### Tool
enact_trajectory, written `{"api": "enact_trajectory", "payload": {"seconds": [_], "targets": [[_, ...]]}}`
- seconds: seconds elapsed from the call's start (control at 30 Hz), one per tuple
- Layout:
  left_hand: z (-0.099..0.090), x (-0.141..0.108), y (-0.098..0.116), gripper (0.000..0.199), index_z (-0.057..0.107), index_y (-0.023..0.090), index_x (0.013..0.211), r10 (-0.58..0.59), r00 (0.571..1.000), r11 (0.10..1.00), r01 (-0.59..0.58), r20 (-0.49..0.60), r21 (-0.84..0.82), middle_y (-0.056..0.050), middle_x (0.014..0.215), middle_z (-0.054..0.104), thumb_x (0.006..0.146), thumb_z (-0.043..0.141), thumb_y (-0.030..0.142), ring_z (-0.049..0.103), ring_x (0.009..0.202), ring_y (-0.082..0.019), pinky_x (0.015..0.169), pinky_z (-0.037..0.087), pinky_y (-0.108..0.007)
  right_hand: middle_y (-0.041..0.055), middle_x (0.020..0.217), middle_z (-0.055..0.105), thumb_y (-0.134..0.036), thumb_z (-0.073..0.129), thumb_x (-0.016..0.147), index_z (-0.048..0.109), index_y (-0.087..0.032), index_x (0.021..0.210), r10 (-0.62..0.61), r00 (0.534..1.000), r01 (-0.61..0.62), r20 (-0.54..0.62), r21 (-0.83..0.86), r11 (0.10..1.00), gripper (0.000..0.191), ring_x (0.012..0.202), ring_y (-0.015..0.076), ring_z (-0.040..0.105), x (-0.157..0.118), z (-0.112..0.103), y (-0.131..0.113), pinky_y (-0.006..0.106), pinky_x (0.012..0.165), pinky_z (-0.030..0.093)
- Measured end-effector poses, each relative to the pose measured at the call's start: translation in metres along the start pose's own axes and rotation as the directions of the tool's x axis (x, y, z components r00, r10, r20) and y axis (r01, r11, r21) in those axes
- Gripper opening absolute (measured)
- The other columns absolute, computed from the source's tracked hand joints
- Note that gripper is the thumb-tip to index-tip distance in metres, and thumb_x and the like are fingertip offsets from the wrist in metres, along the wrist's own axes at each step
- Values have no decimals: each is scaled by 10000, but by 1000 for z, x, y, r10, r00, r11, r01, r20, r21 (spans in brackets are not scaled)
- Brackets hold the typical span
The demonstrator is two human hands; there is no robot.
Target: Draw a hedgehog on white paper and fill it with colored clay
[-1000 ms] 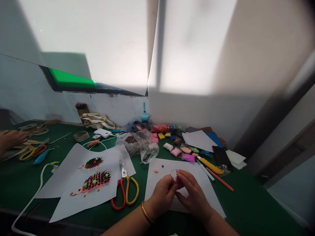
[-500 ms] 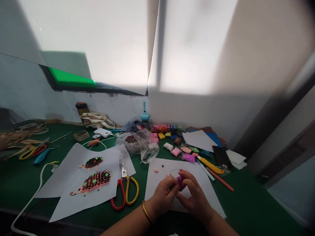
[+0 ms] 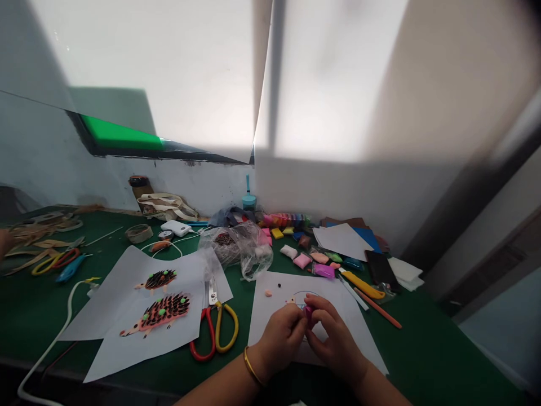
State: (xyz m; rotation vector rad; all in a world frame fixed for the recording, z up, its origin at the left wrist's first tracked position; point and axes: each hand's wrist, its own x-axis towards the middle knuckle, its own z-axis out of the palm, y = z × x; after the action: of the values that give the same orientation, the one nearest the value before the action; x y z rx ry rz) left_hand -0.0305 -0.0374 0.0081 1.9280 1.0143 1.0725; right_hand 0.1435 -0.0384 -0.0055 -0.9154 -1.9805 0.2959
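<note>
Fingers of my left hand and my right hand are pressed together around a small magenta piece, largely covered by the fingers. Both hands are over a white sheet that bears a partly hidden drawing with a curved blue line. A small pinkish lump and a tiny dark bit lie on the sheet, beyond my left hand. A gold bangle circles my left wrist.
Red-and-yellow-handled scissors lie left of my hands, beside paper with two hedgehog pictures. Behind are a clear plastic bag and coloured clay packets. A yellow cutter lies to the right.
The magenta piece has turned between my fingers and shows less. More of the drawing is visible. At the far left edge, part of another person's hand has come into view.
</note>
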Motion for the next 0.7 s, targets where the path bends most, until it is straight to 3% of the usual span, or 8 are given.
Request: {"api": "enact_trajectory", "payload": {"seconds": [0.13,0.33,0.43,0.57,0.7], "targets": [[2,0,0,131,532,191,774,-8,998,998,12,-61,63,-4,777,565,897,504,228,495,706,-141,656,401,-261,93,1278,542,-133,568,805,552,-242,873,3,999,-3,34,6,1000,130,1273,278,476,-1,0,0,484,1037,457],[-1,0,2,23,561,195,882,20,997,1000,-22,-74,-22,-16,885,567,881,539,192,532,804,-152,725,456,-272,95,1254,545,-149,537,838,532,-241,832,60,998,-60,2,75,995,92,1244,280,489,-1,2,2,499,1024,450],[-1,0,3,163,584,205,1012,98,994,992,-101,-50,-75,-38,975,561,855,583,164,540,885,-171,819,482,-314,97,1213,567,-195,533,855,545,-236,815,192,980,-180,-51,192,965,58,1186,275,533,1,1,1,477,983,476],[2,1,-2,655,487,283,1312,105,994,992,-105,-8,-69,-47,1116,519,726,726,114,551,873,-159,852,514,-341,103,1176,584,-270,548,859,535,-223,746,315,949,-277,-26,413,868,122,1124,274,567,5,-2,-4,426,905,519],[3,2,-7,588,559,299,1243,106,992,993,-102,-64,62,-47,1117,521,713,725,107,562,954,-187,848,527,-354,98,1175,566,-276,559,856,502,-220,732,334,941,-317,57,497,808,147,1125,269,557,5,-4,-8,405,892,514]]}}
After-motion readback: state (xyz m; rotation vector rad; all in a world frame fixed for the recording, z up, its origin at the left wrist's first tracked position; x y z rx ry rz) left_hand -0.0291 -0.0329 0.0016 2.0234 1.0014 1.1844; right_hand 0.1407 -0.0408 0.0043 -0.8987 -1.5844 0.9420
